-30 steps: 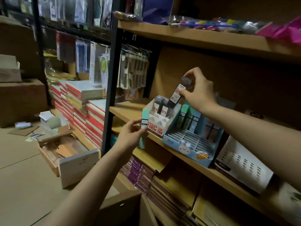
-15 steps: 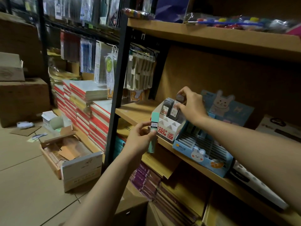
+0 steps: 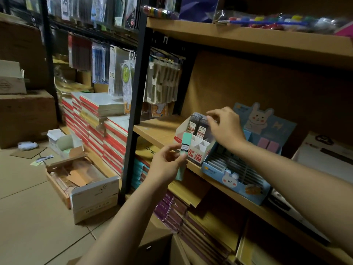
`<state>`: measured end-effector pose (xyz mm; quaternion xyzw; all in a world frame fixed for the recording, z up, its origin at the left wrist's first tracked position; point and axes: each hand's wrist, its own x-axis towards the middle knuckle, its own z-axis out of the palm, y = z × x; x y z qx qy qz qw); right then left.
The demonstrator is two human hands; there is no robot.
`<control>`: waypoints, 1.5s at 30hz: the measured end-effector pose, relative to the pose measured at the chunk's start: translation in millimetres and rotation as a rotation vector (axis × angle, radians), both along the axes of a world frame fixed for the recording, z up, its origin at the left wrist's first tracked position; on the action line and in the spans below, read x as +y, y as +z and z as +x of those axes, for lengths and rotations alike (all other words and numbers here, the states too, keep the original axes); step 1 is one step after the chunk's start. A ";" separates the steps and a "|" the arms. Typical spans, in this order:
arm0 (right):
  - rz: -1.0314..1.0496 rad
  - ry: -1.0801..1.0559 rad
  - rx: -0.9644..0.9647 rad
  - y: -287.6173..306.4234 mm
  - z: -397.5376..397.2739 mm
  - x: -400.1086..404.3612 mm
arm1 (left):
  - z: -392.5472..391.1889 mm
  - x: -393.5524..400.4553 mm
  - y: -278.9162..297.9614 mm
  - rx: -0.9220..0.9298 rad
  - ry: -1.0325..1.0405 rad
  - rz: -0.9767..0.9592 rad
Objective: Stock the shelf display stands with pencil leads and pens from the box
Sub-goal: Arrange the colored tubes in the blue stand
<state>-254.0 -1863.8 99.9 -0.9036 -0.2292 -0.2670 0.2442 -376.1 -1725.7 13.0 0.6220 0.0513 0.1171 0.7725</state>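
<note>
Dark case (image 3: 203, 127) now seated; right hand (image 3: 225, 127) seemingly touching.

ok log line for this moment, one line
left hand: holds green lead case | right hand: fingers on dark lead cases in white stand | blue bunny stand: beside it

I am seeing my left hand (image 3: 168, 163) reaching up from the lower left, forearm bare, thumb and fingers pinching a slim mint-green plastic lead case (image 3: 183, 153) held upright. My right hand (image 3: 224, 125) is stretching in from the right, wrist bent downward, fingers loosely curled, its fingertips (image 3: 210, 119) touching dark grey lead cases (image 3: 198, 124).
</note>
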 end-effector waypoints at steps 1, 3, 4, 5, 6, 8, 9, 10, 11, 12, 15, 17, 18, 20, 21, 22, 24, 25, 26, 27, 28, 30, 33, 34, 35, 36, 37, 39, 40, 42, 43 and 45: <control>0.054 0.071 0.075 0.2 -10.3 -4.7 | -0.1 -1.4 0.2 -0.015 0.003 -0.006; 0.170 0.253 0.345 -3.3 -35.5 -17.2 | 0.3 -6.3 0.7 -0.036 -0.008 0.004; 0.220 0.314 0.455 -6.8 -46.7 -24.3 | 0.5 -10.3 1.0 -0.047 -0.028 0.018; 0.258 0.347 0.512 -10.7 -55.4 -31.9 | 0.8 -15.0 0.9 -0.059 -0.053 0.040; 0.287 0.353 0.529 -14.4 -62.0 -39.3 | 0.9 -20.8 0.4 -0.075 -0.077 0.065; 0.335 0.341 0.515 -18.7 -71.6 -50.7 | 1.2 -32.4 -1.5 -0.106 -0.104 0.125; 0.344 0.330 0.499 -19.4 -74.3 -55.9 | 2.1 -37.6 -3.1 -0.121 -0.108 0.159; 0.339 0.316 0.478 -18.4 -75.0 -61.4 | 3.7 -42.3 -5.1 -0.138 -0.109 0.198; 0.326 0.293 0.453 -14.3 -74.7 -67.3 | 5.4 -46.4 -7.3 -0.163 -0.106 0.258; 0.316 0.263 0.423 -7.6 -71.8 -74.3 | 7.3 -49.5 -10.0 -0.199 -0.082 0.367; 0.302 0.145 0.253 22.6 -55.7 -96.0 | 12.7 -54.3 -19.8 -0.325 0.068 0.897; 0.220 0.031 0.079 38.7 -43.5 -106.8 | 13.1 -56.5 -28.2 -0.372 0.106 1.167; 0.176 -0.024 0.020 41.6 -37.8 -109.7 | 13.0 -57.3 -33.8 -0.375 0.089 1.251; 0.128 -0.091 -0.001 39.7 -28.4 -110.3 | 12.2 -58.5 -46.4 -0.360 0.022 1.342; 0.118 -0.099 0.011 36.2 -24.7 -108.5 | 11.7 -59.4 -51.4 -0.354 0.001 1.369; 0.111 -0.095 0.018 32.0 -21.2 -106.1 | 11.4 -60.0 -55.2 -0.362 0.000 1.383; 0.093 -0.084 0.001 23.9 -15.6 -100.2 | 11.1 -60.7 -57.9 -0.398 0.015 1.362; 0.090 -0.083 -0.010 20.6 -13.8 -97.3 | 11.0 -60.3 -57.4 -0.411 0.016 1.338; 0.093 -0.085 -0.013 17.7 -12.0 -94.6 | 11.0 -59.6 -57.2 -0.423 0.017 1.315; 0.097 -0.085 -0.009 15.0 -10.4 -92.6 | 11.3 -58.9 -57.4 -0.437 0.019 1.300; 0.101 -0.082 0.000 12.7 -8.7 -91.2 | 11.3 -58.3 -57.9 -0.450 0.023 1.293; 0.094 -0.070 0.016 9.0 -5.6 -89.5 | 11.7 -58.1 -58.9 -0.469 0.034 1.284; 0.077 -0.048 0.018 5.3 -1.1 -88.8 | 12.8 -59.1 -58.7 -0.488 0.058 1.286; 0.074 -0.049 0.017 4.9 -0.4 -88.3 | 13.4 -59.5 -58.8 -0.487 0.063 1.282; 0.071 -0.051 0.015 5.0 0.1 -87.9 | 13.8 -59.8 -58.8 -0.486 0.066 1.275; 0.067 -0.052 0.016 5.3 0.5 -87.4 | 13.9 -60.1 -58.8 -0.488 0.070 1.267; 0.059 -0.047 0.018 5.5 0.5 -87.1 | 13.7 -60.3 -58.9 -0.491 0.074 1.258; 0.032 -0.028 0.015 4.3 -0.2 -86.4 | 13.0 -59.7 -59.6 -0.490 0.080 1.242; 0.013 -0.024 0.008 2.8 -0.5 -86.4 | 12.6 -59.2 -60.0 -0.488 0.086 1.237; -0.027 -0.044 -0.003 -1.8 -0.5 -87.2 | 12.6 -58.7 -61.4 -0.477 0.093 1.238; -0.042 -0.063 -0.002 -4.0 -0.2 -87.4 | 12.8 -58.6 -62.1 -0.471 0.089 1.240; -0.047 -0.095 0.009 -7.2 0.3 -87.0 | 12.8 -58.9 -62.9 -0.459 0.080 1.241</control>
